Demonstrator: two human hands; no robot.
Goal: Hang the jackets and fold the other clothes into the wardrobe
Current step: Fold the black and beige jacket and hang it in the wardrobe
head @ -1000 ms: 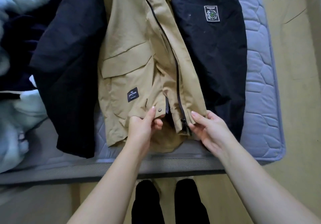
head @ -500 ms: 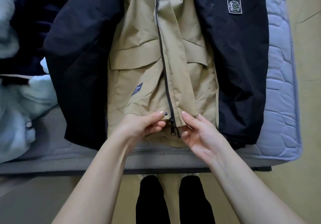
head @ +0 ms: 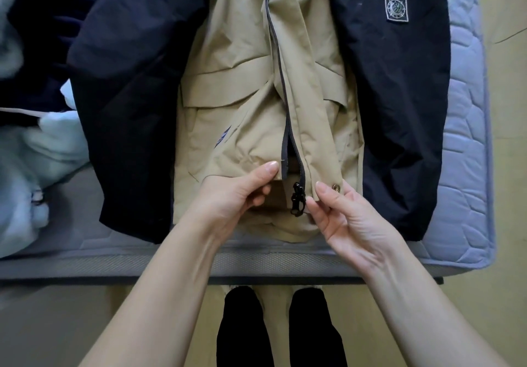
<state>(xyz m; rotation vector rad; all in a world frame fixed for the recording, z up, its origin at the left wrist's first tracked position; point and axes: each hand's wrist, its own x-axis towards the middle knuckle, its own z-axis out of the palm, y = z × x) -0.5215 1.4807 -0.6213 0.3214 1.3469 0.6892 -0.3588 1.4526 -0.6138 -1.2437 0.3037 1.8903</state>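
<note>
A tan jacket [head: 242, 87] with dark navy sleeves lies front up on the mattress [head: 467, 144], its hem toward me. My left hand [head: 239, 195] pinches the bottom of the left front panel beside the zip. My right hand [head: 342, 212] pinches the right front panel at the hem, just right of the black zip slider [head: 298, 198]. The lower end of the zip stands apart, with a small gap between the two sides. A metal snap [head: 336, 187] shows by my right fingers.
A heap of pale blue and dark clothes [head: 34, 144] lies on the mattress at the left. The mattress edge [head: 114, 264] runs across in front of me. My legs in black trousers [head: 273, 326] stand on the yellowish floor [head: 510, 167].
The two front panels were brought together at the hem, then parted a little at the bottom. Both hands stay at the zip end, and the view has drawn closer.
</note>
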